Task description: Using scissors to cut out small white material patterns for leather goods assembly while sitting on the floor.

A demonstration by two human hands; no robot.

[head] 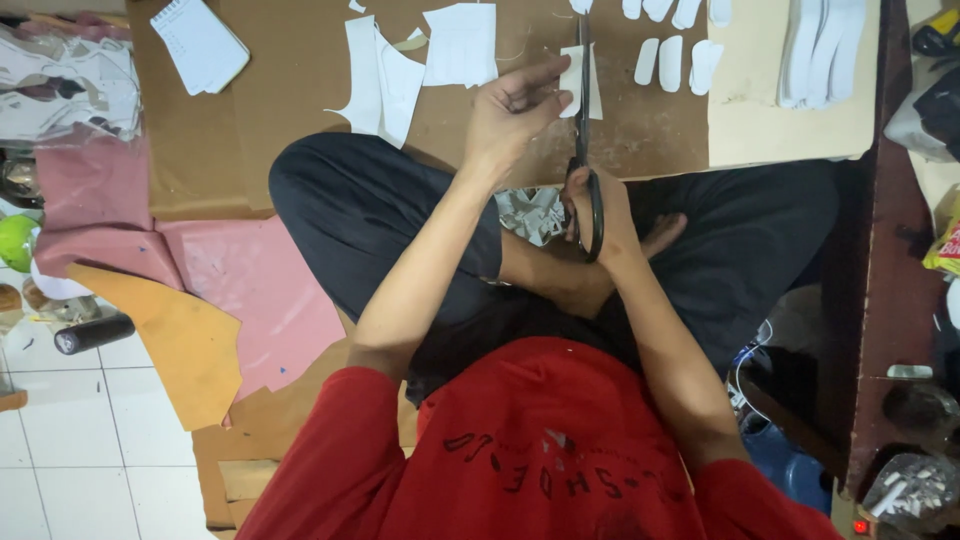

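Head view: white paper piece (575,80) sits between the blades of black scissors (584,130), above the lap and over the brown cardboard sheet (300,90). Left hand (510,110) pinches the piece's edge between thumb and fingers. Right hand (600,215) grips the scissor handles, fingers closed through the loops. Cut white shapes (675,60) lie just beyond; larger white offcuts (400,70) to the left; pink sheets (230,280) on the floor.
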